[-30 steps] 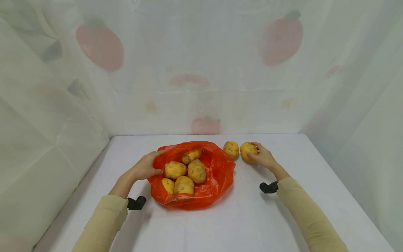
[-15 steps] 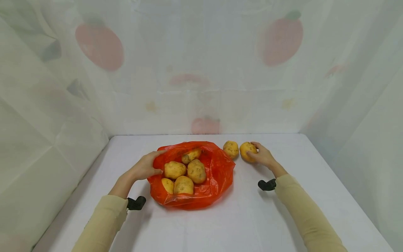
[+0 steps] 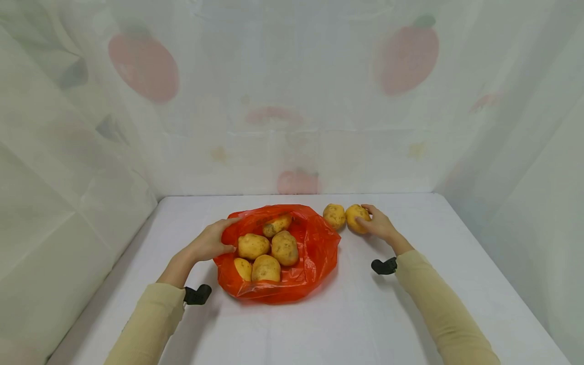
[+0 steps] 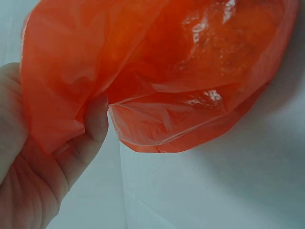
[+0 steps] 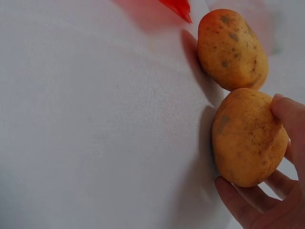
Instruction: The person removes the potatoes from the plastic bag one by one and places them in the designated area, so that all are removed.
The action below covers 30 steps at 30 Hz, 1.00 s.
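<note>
A red plastic bag (image 3: pixel 321 253) lies with its mouth spread wide, and several potatoes (image 3: pixel 285 248) sit inside it. My left hand (image 3: pixel 211 242) grips the bag's left edge; in the left wrist view the thin film (image 4: pixel 62 90) runs between thumb and fingers. At the back right, my right hand (image 3: pixel 382 226) holds a potato (image 3: pixel 358 218), thumb on the near side and fingers around the far side. A second loose potato (image 5: pixel 232 50) lies just left of it, and the two meet in the right wrist view. The bag's right edge is close to that second potato.
A white cloth (image 3: pixel 342 324) covers the table under everything. Pale sheeting printed with fruit (image 3: pixel 292 101) hangs behind the table and along both sides. A dark wrist mount (image 3: pixel 384 266) juts from the right sleeve, and a similar mount (image 3: pixel 197 294) from the left one.
My right hand has shifted slightly left with its potato, narrowing the gap to the other loose potato. My left hand and the bag have stayed nearly still.
</note>
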Tool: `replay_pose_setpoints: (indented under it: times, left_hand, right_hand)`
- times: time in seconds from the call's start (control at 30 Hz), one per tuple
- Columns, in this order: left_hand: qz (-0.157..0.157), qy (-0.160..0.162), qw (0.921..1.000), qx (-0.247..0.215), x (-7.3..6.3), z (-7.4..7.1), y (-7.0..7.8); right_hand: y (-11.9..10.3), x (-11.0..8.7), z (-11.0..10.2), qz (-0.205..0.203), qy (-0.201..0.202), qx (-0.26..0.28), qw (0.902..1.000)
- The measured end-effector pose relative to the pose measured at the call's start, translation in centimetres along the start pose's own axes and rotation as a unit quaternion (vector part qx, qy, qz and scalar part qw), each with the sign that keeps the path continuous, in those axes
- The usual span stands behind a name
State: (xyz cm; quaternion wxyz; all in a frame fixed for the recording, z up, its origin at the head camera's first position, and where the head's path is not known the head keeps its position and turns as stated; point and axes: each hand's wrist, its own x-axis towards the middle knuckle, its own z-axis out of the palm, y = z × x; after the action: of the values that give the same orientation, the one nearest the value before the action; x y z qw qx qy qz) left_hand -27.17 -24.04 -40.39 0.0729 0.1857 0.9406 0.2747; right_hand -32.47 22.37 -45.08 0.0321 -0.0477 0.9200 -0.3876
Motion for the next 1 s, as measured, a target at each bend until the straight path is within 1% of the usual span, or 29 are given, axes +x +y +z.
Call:
replay_pose_setpoints:
  times: [0.27, 0.57, 0.77, 1.0]
  left_hand:
    - [0.004, 0.004, 1.0, 0.003, -0.01, 0.02, 0.07]
    - [0.0, 0.002, 1.0, 0.002, -0.04, -0.09, 0.23]
    - [-0.006, 0.0, 1.0, 0.002, -0.13, -0.12, 0.29]
    - [-0.005, -0.001, 1.0, 0.003, -0.06, -0.1, 0.26]
  right_hand:
    - [-0.09, 0.02, 0.03, 0.009, -0.014, -0.005, 0.9998]
    - [-0.36, 0.04, -0.04, 0.013, -0.031, -0.035, 0.9988]
    - [-0.49, -0.02, -0.11, 0.021, -0.038, -0.036, 0.9984]
    - [0.0, 0.11, -0.01, 0.021, -0.039, -0.038, 0.9983]
